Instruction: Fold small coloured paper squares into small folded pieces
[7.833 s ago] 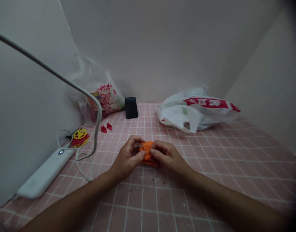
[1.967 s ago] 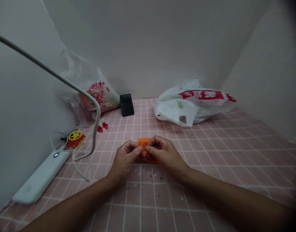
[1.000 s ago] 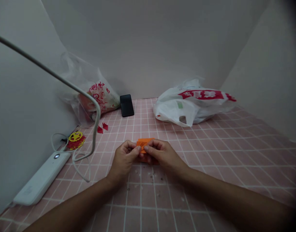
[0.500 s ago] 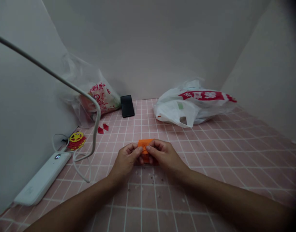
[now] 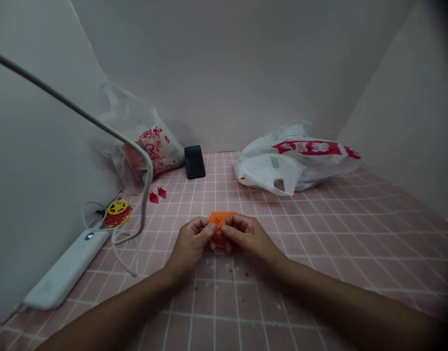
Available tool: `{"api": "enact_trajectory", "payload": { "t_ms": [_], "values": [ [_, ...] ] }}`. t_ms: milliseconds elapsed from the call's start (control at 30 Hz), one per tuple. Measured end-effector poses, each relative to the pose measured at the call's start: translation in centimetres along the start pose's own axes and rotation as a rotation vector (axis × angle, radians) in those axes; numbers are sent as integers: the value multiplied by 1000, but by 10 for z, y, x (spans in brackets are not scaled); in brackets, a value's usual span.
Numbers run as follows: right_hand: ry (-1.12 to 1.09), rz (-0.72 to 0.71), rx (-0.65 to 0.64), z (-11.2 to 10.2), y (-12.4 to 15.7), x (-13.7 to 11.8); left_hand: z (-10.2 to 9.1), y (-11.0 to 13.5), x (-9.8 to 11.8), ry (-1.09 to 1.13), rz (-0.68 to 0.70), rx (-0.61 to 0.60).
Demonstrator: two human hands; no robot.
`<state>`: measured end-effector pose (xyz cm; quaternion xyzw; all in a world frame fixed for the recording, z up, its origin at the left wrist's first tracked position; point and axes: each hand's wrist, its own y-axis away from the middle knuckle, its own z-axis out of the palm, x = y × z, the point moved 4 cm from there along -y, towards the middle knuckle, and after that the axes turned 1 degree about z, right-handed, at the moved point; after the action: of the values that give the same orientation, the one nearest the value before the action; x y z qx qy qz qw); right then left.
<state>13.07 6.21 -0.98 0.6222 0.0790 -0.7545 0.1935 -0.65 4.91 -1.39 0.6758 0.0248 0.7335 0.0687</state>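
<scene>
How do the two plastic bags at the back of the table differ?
The clear bag stands at the back left, see-through, with red things inside. The white bag lies flat at the back right, opaque, with a red band of print. Both are crumpled, carry red print and rest on the pink table.

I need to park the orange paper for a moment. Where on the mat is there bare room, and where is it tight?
Bare pink mat lies right of the right hand, in front of the white bag. Another bare strip runs between the hands and the phone. The left side is crowded: lamp base, cable, paper cutouts, red scraps, clear bag.
</scene>
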Motion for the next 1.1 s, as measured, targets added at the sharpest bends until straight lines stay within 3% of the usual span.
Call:
{"api": "enact_trajectory", "payload": {
  "t_ms": [600,1100],
  "values": [
    [-30,20,-4,-3,-1,4,4,-1,6,-40,17,-48],
    [-34,60,-39,-4,-4,6,1,-2,6,-98,42,-11]
  ]
}}
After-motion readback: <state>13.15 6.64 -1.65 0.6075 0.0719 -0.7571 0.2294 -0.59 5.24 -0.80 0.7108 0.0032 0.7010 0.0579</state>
